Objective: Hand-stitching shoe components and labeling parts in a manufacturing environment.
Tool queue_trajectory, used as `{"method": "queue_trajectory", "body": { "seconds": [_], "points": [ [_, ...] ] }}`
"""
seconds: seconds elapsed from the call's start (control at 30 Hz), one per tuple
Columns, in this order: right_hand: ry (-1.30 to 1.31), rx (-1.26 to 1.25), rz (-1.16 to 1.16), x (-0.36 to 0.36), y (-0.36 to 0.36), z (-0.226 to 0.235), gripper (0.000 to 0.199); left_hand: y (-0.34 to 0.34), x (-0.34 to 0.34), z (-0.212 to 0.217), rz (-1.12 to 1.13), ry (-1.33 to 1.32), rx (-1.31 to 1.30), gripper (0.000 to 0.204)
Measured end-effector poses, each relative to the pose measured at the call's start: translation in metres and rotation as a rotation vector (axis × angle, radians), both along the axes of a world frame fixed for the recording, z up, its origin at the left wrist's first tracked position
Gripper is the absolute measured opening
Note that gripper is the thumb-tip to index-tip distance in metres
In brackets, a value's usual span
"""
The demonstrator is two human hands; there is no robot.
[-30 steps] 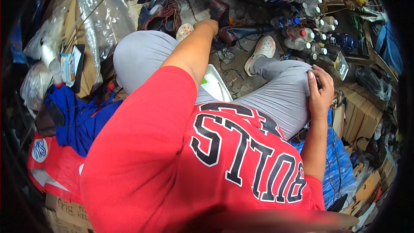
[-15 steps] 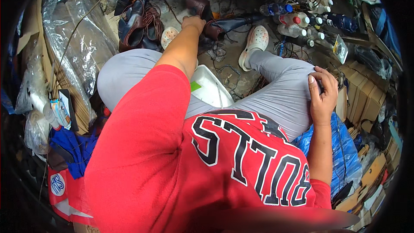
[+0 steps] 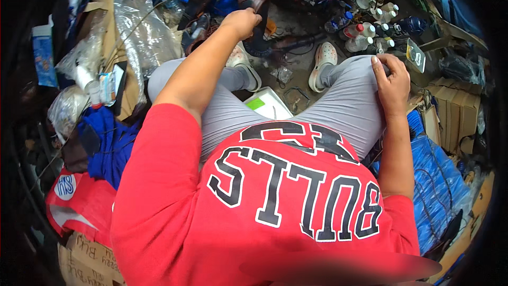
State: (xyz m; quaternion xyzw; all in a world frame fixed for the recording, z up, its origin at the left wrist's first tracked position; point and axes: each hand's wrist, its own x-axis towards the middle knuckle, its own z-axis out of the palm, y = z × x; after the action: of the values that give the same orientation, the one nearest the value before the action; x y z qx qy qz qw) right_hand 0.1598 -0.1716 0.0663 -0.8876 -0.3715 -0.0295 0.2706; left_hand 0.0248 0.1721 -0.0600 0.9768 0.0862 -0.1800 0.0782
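Here, seen from above, a seated person in a red shirt (image 3: 275, 206) and grey trousers (image 3: 344, 106) reaches forward over cluttered ground. The left hand (image 3: 242, 22) is closed around a brown shoe (image 3: 254, 1), held near the top of the view; the fingers curl under the shoe, so their tips are hidden and only the shoe's upper end shows clearly. A dark object just below the hand cannot be identified. The right hand (image 3: 391, 77) rests on the right knee, fingers bent and pressed to the cloth; whether it pinches anything small is hard to make out. Two white clogs (image 3: 323, 63) cover the feet, the left one partly hidden behind the forearm. Between the thighs lies a white and green box (image 3: 267, 106), its lower part cut off by the shirt. A cluster of small bottles (image 3: 370, 26) stands beyond the right knee. Clear plastic sheeting (image 3: 143, 37) and cardboard (image 3: 455, 106) lie at the sides, blurred toward the rim.
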Motion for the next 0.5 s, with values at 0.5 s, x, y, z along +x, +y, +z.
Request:
{"method": "queue_trajectory", "body": {
  "seconds": [0.5],
  "points": [
    [0.317,0.117,0.338,-0.055,0.043,0.045,0.037,-0.112,-0.095,0.185,0.013,-0.946,-0.008,0.029]
  ]
}}
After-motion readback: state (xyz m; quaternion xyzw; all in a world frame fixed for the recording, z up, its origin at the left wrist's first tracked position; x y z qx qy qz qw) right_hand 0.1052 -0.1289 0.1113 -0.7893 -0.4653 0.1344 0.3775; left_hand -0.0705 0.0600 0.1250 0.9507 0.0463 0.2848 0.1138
